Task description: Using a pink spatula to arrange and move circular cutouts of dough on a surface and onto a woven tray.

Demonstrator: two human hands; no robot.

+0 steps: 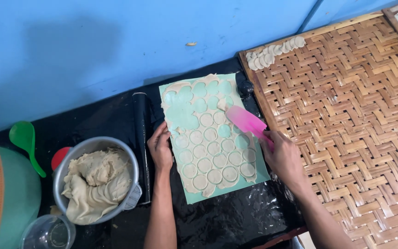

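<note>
A woven bamboo tray lies right of your green mat; a metal dough bowl sits left. Your right hand grips a pink plastic scraper; your left hand presses flat, fingers loose.

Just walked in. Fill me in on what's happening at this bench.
A person is working a thin sheet of dough cut into circles on a green mat. The right hand holds a pink scraper with its blade on the sheet; the left hand rests on the mat's left edge. Some circles near the top are already gone. A few dough rounds lie on the woven tray, and a metal bowl holds more dough.
</note>
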